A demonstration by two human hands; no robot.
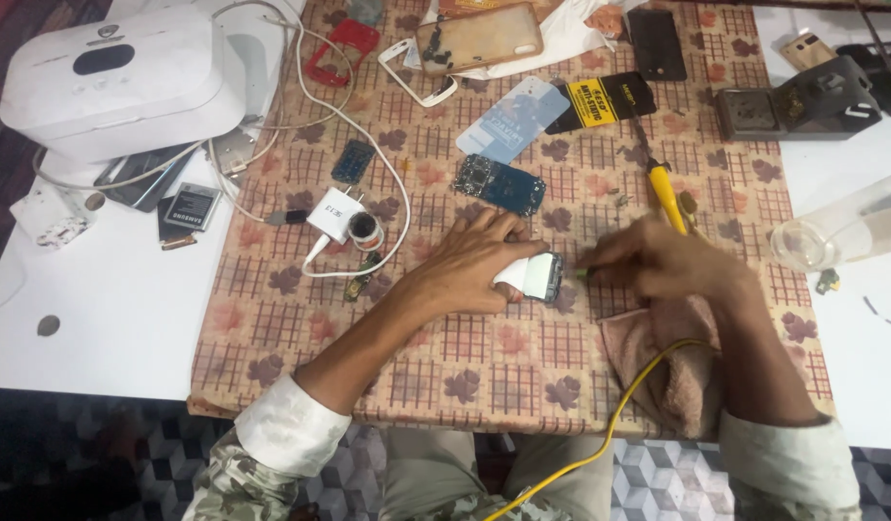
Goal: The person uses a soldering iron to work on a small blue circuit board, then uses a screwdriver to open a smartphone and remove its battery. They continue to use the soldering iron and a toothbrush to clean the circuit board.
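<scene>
The small white part (532, 275) lies near the middle of the checked cloth (272, 318), pinned under the left hand (474, 265), whose fingers curl over and clamp it, probably to keep it from sliding. The right hand (658, 260) pinches a yellow-handled iron (664, 193), tip meeting the part's exposed end; it blurs slightly. Its yellow cord (610, 425) trails off over a pink rag (677, 367). Beyond lies a blue circuit board (500, 183). A clear cup (832, 236) lies tipped at right; its contents cannot be made out.
</scene>
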